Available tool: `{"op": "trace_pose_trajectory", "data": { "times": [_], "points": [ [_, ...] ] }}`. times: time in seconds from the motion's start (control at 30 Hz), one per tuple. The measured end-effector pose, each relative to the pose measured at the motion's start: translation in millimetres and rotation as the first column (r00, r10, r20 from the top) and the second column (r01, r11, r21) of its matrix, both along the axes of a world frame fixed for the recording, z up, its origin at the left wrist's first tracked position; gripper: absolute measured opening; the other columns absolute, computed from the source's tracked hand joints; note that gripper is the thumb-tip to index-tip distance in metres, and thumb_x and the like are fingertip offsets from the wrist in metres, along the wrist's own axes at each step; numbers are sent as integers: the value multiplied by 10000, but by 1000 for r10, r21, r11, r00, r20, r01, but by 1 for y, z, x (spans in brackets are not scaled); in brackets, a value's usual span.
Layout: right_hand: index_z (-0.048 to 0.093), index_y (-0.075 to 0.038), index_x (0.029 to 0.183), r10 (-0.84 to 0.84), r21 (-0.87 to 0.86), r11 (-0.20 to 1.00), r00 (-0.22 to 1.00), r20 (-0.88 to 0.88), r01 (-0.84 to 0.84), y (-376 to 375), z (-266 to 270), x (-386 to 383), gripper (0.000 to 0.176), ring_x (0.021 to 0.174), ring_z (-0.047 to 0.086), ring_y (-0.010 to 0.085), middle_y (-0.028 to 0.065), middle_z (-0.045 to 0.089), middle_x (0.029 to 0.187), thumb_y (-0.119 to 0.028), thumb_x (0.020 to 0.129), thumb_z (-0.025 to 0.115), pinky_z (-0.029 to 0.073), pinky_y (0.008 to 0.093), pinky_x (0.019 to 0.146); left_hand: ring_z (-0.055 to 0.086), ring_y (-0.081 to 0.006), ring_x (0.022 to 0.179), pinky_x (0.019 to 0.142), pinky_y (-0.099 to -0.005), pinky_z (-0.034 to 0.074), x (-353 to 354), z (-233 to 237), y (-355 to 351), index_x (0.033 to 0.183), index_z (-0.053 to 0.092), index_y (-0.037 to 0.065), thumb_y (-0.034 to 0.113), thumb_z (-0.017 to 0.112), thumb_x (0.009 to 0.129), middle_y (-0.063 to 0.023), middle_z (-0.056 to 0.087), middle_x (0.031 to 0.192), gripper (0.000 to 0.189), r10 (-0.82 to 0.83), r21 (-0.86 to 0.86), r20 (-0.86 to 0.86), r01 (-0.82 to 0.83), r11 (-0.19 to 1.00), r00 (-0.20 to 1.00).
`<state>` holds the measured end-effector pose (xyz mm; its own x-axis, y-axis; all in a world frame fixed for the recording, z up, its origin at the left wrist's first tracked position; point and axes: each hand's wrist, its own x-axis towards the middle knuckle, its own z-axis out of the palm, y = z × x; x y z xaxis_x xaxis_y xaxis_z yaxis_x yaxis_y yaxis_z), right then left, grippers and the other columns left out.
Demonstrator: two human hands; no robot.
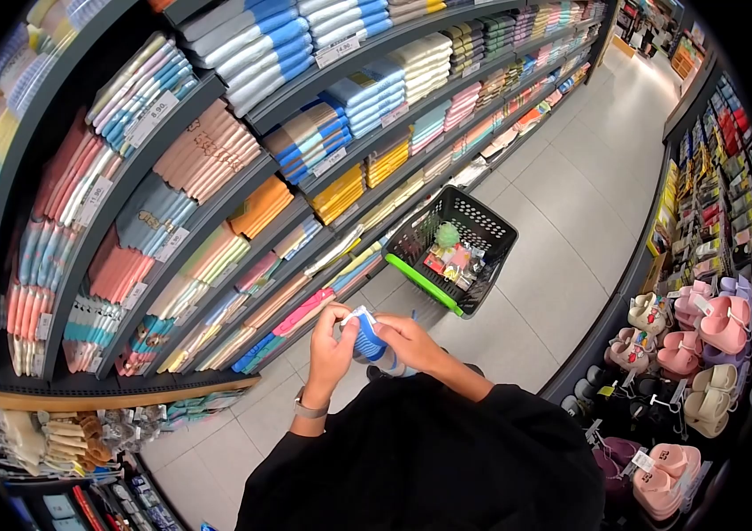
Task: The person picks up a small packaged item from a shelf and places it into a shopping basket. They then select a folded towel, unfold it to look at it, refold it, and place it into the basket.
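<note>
My left hand (329, 347) and my right hand (408, 340) are both closed on a blue-and-white cloth item (370, 343), held in front of my body. My thumbs press on its upper part, where a white edge shows. The lower part of the cloth hangs down between my hands, and its exact kind cannot be made out. Beyond my hands on the floor stands a black shopping basket (493, 232) with a bright green handle (425, 285). Inside it lie a green mesh puff (447, 234) and several small packaged goods (458, 265).
Dark shelves (283, 111) along the left carry stacks of folded towels (374, 97) with price tags. On the right, a rack holds pink slippers (724, 325) and beige clogs (709, 400). Grey floor tiles (562, 181) run along the aisle. A wood-edged display (119, 396) stands at the lower left.
</note>
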<state>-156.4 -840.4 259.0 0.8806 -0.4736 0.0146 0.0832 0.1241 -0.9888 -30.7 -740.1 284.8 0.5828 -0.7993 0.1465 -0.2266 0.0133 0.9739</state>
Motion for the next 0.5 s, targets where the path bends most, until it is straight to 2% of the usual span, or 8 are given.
{"op": "trace_pose_trajectory", "data": {
  "times": [0.13,0.2,0.23,0.3,0.33,0.4,0.43,0.5],
  "points": [
    [570,15,899,45,88,995,998,32,-48,1,15,1,194,717,511,124,69,565,784,-165,920,502,422,284,658,492,-126,791,740,-248,411,-2,0,0,858,511,1,27,562,866,-52,523,839,58,25,-17,-17,-25,1000,1000],
    [583,20,949,73,-56,996,997,-38,-75,-3,22,2,220,718,525,133,88,591,802,-191,920,530,436,293,661,488,-125,784,734,-243,405,-4,2,-1,855,508,2,27,571,863,-48,516,830,68,41,-28,15,-41,999,999],
    [583,20,949,73,-56,996,997,-38,-75,-7,24,3,220,718,525,133,88,591,802,-191,920,530,436,293,661,488,-125,784,734,-243,405,-4,2,-1,855,508,2,27,571,863,-48,516,830,68,42,-28,15,-41,999,999],
    [591,20,924,94,-218,971,995,-13,-95,-16,27,3,215,690,476,69,21,552,740,-188,934,535,418,265,603,487,-135,772,726,-244,400,-1,4,1,834,510,3,31,585,859,-53,510,823,84,-9,-41,5,10,999,1000],
    [591,20,924,94,-218,971,995,-12,-95,-21,28,4,215,690,476,69,21,552,740,-188,934,535,418,265,603,487,-135,772,726,-244,400,1,4,2,834,510,3,31,585,859,-53,510,823,84,-9,-41,6,9,999,1000],
    [596,10,932,14,-409,913,1000,3,-11,-30,32,4,187,685,474,56,16,555,731,-165,939,530,417,265,590,485,-144,753,714,-243,397,7,4,6,803,517,-12,38,605,850,-57,501,803,112,-115,-40,65,118,992,991],
    [596,10,932,14,-409,912,1000,3,-11,-36,37,3,187,685,474,56,16,555,731,-165,939,530,417,265,590,485,-144,753,714,-243,397,9,3,8,803,517,-12,38,605,850,-57,501,803,112,-115,-40,65,118,992,991],
    [602,13,934,-55,-266,962,996,63,70,-50,50,1,170,698,494,56,9,572,748,-138,938,524,427,250,612,482,-145,732,697,-242,396,15,-2,16,802,550,-29,65,643,836,-57,504,793,137,-241,106,86,232,967,967]
  ]
}}
